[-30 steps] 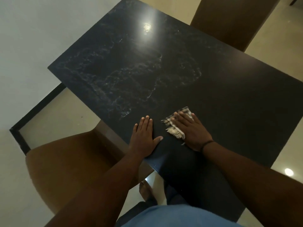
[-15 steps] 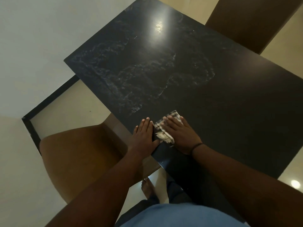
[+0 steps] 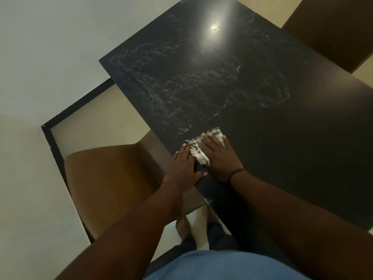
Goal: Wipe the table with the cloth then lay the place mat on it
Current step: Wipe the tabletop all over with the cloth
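Cloth (image 3: pixel 203 147) sliding left under the flat right hand (image 3: pixel 219 156), now touching the left hand (image 3: pixel 184 166) spread flat at the table (image 3: pixel 302 158) edge — a second ago they were apart. Wiping continues; smears remain farther out — no place mat visible.

This looks like the dining corner of a home. A glossy black counter (image 3: pixel 262 138) with a stone-like marbled pattern stands close to a plain pale wall (image 3: pixel 50 47), and a ceiling light shows as a bright spot on its polished top. Two brown moulded chairs are drawn up to it: one chair (image 3: pixel 113 182) at the near left side, another (image 3: pixel 333 31) at the far right. The floor (image 3: pixel 113 118) is smooth and cream-coloured, edged by a black skirting strip (image 3: pixel 80 106) along the foot of the wall. A bare foot (image 3: pixel 182 229) on the floor fits a domestic room.
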